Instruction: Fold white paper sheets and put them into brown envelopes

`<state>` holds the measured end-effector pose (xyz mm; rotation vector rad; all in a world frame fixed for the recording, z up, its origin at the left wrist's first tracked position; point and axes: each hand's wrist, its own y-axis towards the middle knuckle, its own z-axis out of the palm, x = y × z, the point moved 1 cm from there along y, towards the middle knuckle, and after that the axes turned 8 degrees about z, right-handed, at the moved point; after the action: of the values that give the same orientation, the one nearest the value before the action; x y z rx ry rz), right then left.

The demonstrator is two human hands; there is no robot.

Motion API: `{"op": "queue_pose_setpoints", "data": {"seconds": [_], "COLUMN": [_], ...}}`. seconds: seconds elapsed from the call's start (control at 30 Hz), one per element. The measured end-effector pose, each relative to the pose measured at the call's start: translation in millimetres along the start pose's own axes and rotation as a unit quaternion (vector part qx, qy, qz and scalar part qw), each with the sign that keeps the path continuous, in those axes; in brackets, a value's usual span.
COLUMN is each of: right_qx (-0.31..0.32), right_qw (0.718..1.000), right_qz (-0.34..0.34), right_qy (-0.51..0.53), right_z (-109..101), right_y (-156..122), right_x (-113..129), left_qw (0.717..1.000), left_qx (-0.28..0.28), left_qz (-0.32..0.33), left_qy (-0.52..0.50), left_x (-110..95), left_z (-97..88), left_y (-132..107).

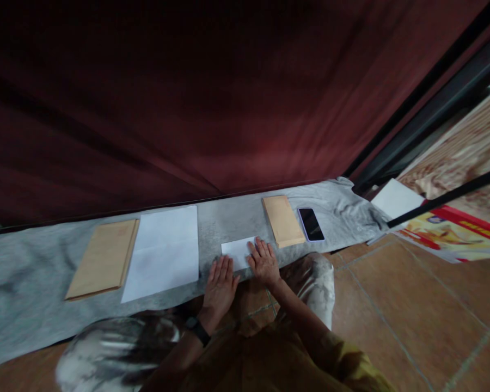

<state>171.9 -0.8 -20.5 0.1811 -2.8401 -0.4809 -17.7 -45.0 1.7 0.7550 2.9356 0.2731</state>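
A small folded sheet of white paper (237, 251) lies flat on the grey cloth (228, 215) in front of me. My left hand (220, 283) rests flat at its lower left edge, fingers stretched out. On its right end lies my right hand (263, 261), the fingers extended over the paper and pressing on it. To the left are a larger stack of white paper (165, 250) with a faint crease across it and a pile of brown envelopes (100, 258). Right of my hands sits another brown envelope (283, 220), seemingly on a small stack.
A phone (311, 224) with a dark screen lies beside the right envelope. Behind the cloth-covered surface hangs a dark red curtain (228, 136). A colourful printed board (453, 231) and a white panel (398, 198) stand at the right, above the tiled floor (392, 294).
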Motion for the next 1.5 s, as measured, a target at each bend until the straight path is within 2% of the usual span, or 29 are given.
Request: {"op": "queue_pose_setpoints", "data": {"seconds": [0.13, 0.27, 0.43, 0.8, 1.13, 1.5], "right_qx": [0.002, 0.009, 0.014, 0.055, 0.024, -0.001], "right_qw": [1.000, 1.000, 1.000, 0.997, 1.000, 1.000], "right_qz": [0.001, 0.005, 0.008, -0.019, -0.005, 0.007], "right_qy": [-0.003, -0.009, 0.000, 0.049, 0.016, -0.003], "right_z": [0.7, 1.3, 0.4, 3.2, -0.8, 3.0], "right_y": [0.6, 1.1, 0.1, 14.8, 10.4, 8.5], "right_x": [0.2, 0.4, 1.3, 23.7, 0.6, -0.6], "left_qw": [1.000, 0.998, 0.999, 0.999, 0.999, 0.996], "left_qx": [0.013, 0.032, 0.006, -0.012, -0.011, -0.040], "left_qz": [-0.025, -0.045, -0.037, -0.031, -0.050, -0.074], "left_qy": [-0.007, -0.005, 0.008, 0.000, -0.008, 0.007], "left_x": [1.0, 7.6, 11.0, 10.8, 9.3, 14.0], "left_z": [-2.7, 10.7, 23.5, 24.7, 21.2, 22.7], "left_y": [32.2, 44.8, 38.3, 37.2, 35.5, 27.8]}}
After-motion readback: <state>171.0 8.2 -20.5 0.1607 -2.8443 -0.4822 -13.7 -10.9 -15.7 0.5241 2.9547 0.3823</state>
